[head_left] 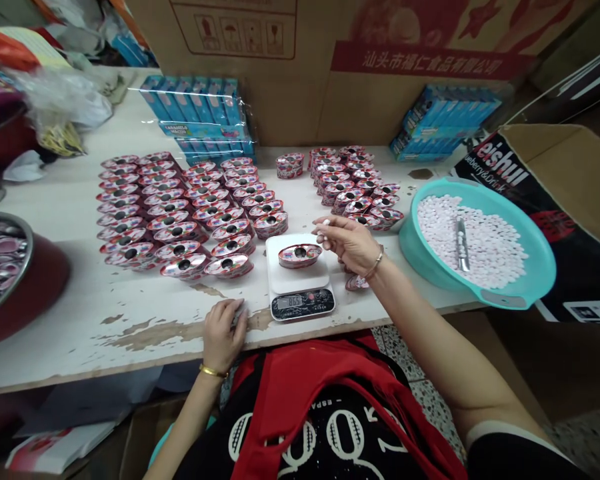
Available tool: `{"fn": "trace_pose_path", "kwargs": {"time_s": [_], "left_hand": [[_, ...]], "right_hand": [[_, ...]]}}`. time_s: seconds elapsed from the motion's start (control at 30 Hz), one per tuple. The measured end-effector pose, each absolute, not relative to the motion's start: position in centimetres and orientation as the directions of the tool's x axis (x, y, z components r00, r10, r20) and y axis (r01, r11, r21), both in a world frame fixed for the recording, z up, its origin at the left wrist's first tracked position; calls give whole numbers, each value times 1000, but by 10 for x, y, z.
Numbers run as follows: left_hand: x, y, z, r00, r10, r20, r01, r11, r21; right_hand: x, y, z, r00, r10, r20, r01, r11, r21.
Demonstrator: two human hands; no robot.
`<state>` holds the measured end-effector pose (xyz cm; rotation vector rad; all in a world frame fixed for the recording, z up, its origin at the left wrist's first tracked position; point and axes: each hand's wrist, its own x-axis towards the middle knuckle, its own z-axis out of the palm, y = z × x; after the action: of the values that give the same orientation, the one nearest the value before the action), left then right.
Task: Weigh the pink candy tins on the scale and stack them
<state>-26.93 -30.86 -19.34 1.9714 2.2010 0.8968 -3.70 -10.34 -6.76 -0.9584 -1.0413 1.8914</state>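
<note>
My right hand (349,243) is pinched just right of a small oval box, with small white candies (326,223) at its fingertips. That red-patterned box (290,257), with a round dark opening on top, rests on a white digital scale (286,284) with a lit display. By the table's front edge, left of the scale, my left hand (224,335) rests with fingers curled; a greyish bit shows at the fingertips, too small to name. Another oval box (356,283) is partly hidden under my right wrist.
Rows of similar oval boxes (175,230) fill the left, with another group (353,183) behind my right hand. A turquoise basin (430,257) of white candies holds a metal scoop (462,245). Blue packs (200,110) stand before a large carton (300,80). A red pot (45,273) holds pink spoons.
</note>
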Motion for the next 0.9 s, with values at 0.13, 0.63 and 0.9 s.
{"fn": "trace_pose_path", "kwargs": {"time_s": [0.13, 0.63, 0.9], "left_hand": [[-269, -309, -194, -189, 926, 326, 891, 22, 453], [-268, -307, -194, -192, 926, 324, 889, 25, 457], [-263, -306, -184, -183, 917, 355, 871, -16, 491]], "right_hand": [[-16, -110, -62, -448, 829, -335, -354, -508, -785], [19, -180, -68, -461, 775, -432, -326, -601, -730], [18, -210, -94, -442, 746, -498, -235, -632, -739]]}}
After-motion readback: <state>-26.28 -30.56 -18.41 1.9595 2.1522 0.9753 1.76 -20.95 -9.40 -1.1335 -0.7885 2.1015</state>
